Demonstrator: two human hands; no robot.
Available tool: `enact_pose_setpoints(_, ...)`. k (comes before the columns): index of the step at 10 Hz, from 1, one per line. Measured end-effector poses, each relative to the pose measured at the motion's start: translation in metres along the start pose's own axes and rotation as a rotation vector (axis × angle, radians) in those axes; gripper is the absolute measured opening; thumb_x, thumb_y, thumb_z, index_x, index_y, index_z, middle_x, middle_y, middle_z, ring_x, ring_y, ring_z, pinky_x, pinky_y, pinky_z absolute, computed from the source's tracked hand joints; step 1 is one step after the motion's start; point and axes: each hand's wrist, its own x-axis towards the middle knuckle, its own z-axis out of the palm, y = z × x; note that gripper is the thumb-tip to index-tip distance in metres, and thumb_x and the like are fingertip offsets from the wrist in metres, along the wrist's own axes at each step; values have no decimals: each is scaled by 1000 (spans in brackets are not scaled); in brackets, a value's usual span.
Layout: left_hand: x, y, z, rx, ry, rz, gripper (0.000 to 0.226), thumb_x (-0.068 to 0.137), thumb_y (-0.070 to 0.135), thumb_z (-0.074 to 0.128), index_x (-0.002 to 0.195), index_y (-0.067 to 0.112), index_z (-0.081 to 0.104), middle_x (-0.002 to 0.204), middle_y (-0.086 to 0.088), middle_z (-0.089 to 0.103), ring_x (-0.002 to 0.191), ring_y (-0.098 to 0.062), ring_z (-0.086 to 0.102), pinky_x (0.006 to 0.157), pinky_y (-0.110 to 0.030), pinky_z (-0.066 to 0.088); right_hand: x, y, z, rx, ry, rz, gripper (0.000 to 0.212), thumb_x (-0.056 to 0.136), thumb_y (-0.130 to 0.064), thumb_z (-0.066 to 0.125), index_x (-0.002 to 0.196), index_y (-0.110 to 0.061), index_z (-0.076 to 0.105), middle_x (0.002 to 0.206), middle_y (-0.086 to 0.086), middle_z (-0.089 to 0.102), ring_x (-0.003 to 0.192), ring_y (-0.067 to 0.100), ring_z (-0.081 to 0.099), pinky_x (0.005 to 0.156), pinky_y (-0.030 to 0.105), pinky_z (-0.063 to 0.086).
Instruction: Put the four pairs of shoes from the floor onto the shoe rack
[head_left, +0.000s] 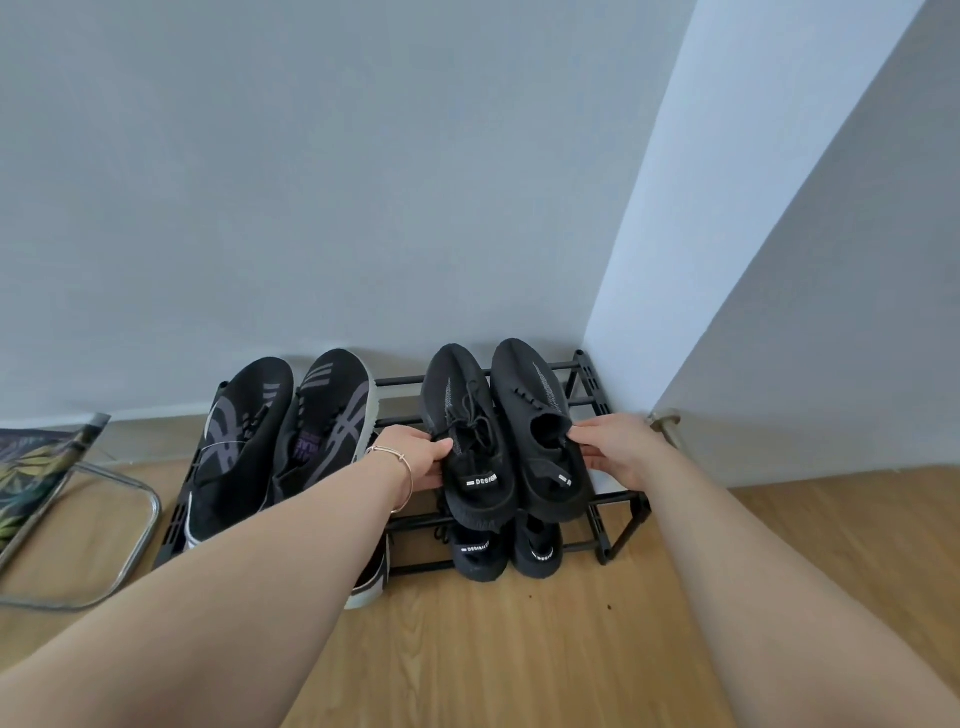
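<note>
A black metal shoe rack (582, 384) stands against the wall in the corner. On the right of its top tier lie two plain black knit shoes. My left hand (415, 454) grips the left black shoe (470, 441) at its collar. My right hand (610, 447) grips the right black shoe (535, 415) at its opening. A black pair with grey stripes (291, 431) lies on the top tier's left side. Another black pair (506, 553) sits on the lower tier under my hands, heels out. A white-soled shoe (371, 584) shows below my left forearm.
A chrome tube chair frame (130, 525) with a leaf-print cushion (31, 467) stands left of the rack. A wall corner juts out at the right, with a metal fitting (665, 418) at its base. Wooden floor (519, 649) lies in front.
</note>
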Motion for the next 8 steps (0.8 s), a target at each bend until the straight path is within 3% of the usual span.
enact_pose_setpoints(1, 4, -4, -4, 5, 16, 12, 45, 92, 0, 64, 133, -8, 49, 110, -23, 68, 97, -34, 67, 79, -43, 59, -2, 0, 5, -5, 55, -6, 32, 87, -9, 74, 116, 1, 65, 107, 19, 74, 90, 27, 71, 74, 32, 57)
enact_pose_setpoints(2, 6, -9, -8, 169, 78, 67, 48, 89, 13, 70, 133, -1, 56, 114, -17, 66, 97, -29, 66, 79, -39, 59, -6, 1, 8, -3, 112, -13, 29, 87, -12, 75, 114, -4, 67, 104, 15, 74, 86, 26, 71, 68, 30, 57)
enact_pose_setpoints(3, 1, -10, -13, 374, 129, 158, 52, 88, 29, 71, 133, 7, 59, 113, -9, 66, 99, -29, 64, 94, -41, 56, -12, -1, 14, -55, 159, -35, 27, 88, -17, 74, 113, -7, 69, 101, 11, 75, 85, 25, 72, 74, 35, 60)
enact_pose_setpoints(4, -10, -1, -16, 693, 151, 269, 49, 91, 40, 62, 130, 10, 62, 124, -9, 68, 113, -31, 62, 100, -37, 50, -20, -9, 21, -317, 298, -160, 35, 88, -30, 71, 119, -13, 71, 112, 4, 74, 103, 27, 69, 95, 45, 56)
enact_pose_setpoints(5, -25, 16, -19, 917, 164, 351, 45, 94, 40, 55, 130, 13, 59, 130, -13, 61, 116, -32, 59, 100, -39, 48, -48, -27, 34, -630, 447, -297, 40, 96, -29, 59, 132, -13, 61, 129, 6, 66, 118, 28, 61, 99, 40, 49)
enact_pose_setpoints(6, -52, 34, -32, 1112, 197, 414, 55, 95, 50, 50, 138, 16, 46, 140, -12, 48, 126, -34, 48, 102, -44, 46, -86, -50, 53, -746, 530, -398, 43, 97, -37, 55, 132, -12, 57, 127, 8, 63, 117, 30, 57, 95, 43, 50)
enact_pose_setpoints(7, -103, 62, -54, 1304, 336, 521, 64, 94, 58, 43, 141, 16, 39, 140, -9, 46, 128, -33, 43, 98, -43, 45, -140, -83, 70, -864, 562, -476, 44, 96, -43, 54, 128, -13, 58, 118, 7, 65, 112, 31, 53, 87, 45, 51)
enact_pose_setpoints(8, -153, 96, -81, 1380, 428, 604, 68, 93, 60, 40, 146, 18, 33, 143, -7, 43, 132, -32, 38, 103, -44, 40, -189, -121, 84, -943, 630, -563, 52, 93, -45, 59, 130, -9, 55, 121, 11, 64, 111, 34, 53, 89, 46, 49)
